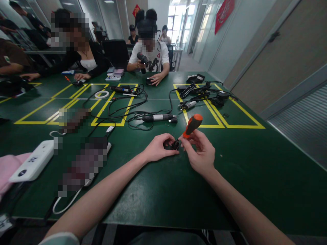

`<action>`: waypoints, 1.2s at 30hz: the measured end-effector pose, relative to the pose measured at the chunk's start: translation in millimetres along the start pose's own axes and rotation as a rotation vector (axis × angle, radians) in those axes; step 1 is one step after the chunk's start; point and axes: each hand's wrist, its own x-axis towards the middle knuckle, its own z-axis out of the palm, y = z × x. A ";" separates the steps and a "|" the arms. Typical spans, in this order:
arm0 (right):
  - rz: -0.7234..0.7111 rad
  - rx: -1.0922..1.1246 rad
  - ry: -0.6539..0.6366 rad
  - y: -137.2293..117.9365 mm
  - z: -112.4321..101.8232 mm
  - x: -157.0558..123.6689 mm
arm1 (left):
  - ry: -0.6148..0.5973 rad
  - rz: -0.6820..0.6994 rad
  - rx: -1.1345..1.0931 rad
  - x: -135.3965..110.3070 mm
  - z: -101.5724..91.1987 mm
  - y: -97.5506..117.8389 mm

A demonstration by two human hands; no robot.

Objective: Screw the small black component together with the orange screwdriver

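Low over the green table, my left hand point(160, 147) is curled around a small black part point(175, 145), its thumb and fingertips closed on it. What kind of part it is, I cannot make out. Close beside it, my right hand point(200, 149) grips a screwdriver point(193, 124) with an orange and dark grey handle. The handle leans up and to the right above my fingers. Its shaft is mostly hidden by the fingers, and I cannot tell whether the tip touches the black part.
Ahead lie an electric screwdriver pen point(158, 117) with coiled cables, a grey-handled tool point(189, 105) and black tools point(201, 90). To the left are a phone point(84, 163) and a white power strip point(33, 160). Across the table a person point(153, 54) holds a black power tool point(143, 60).
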 end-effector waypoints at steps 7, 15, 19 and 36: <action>-0.048 -0.037 -0.058 -2.1 -1.2 0.8 | -0.001 0.005 0.004 0.5 -0.2 -0.2; 0.045 0.079 0.109 2.0 4.0 -1.5 | -0.005 0.003 -0.010 1.3 0.0 -0.4; 0.011 0.045 0.028 0.8 1.6 -0.7 | 0.001 0.009 -0.010 1.7 0.1 -1.7; -0.014 0.021 -0.029 -2.6 0.6 1.6 | 0.000 0.001 -0.014 1.4 0.4 -2.5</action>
